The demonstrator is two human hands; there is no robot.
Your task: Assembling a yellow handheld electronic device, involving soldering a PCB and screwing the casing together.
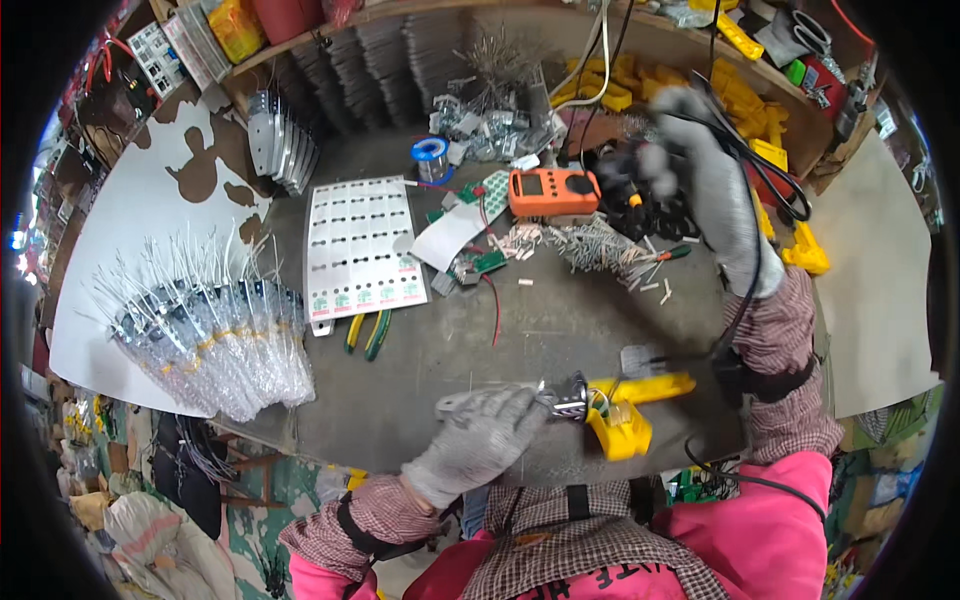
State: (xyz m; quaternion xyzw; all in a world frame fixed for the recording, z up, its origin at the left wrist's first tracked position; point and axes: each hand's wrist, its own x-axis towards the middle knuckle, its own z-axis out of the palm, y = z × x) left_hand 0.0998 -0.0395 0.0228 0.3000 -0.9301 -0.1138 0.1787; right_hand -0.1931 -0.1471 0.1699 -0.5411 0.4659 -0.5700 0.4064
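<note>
My left hand (482,438), in a grey glove, is closed at the near edge of the workbench. Its fingertips grip the silver and black end piece (569,399) of a yellow plastic part (622,432), which lies tilted on the bench. A second yellow strip (655,387) extends to the right behind it. My right hand (705,165), also gloved in grey, is raised over the far right of the bench, near a dark bundle (632,190). Motion smears its fingers. A black cable (765,165) loops beside this hand and hangs along the wrist.
An orange multimeter (555,192), a solder spool (431,158) and a white card sheet (362,250) lie across the middle. Pliers (367,333) rest below the sheet. Bubble-wrapped wired parts (215,345) fill the left. Yellow pieces (750,105) are heaped at back right, near hanging cables.
</note>
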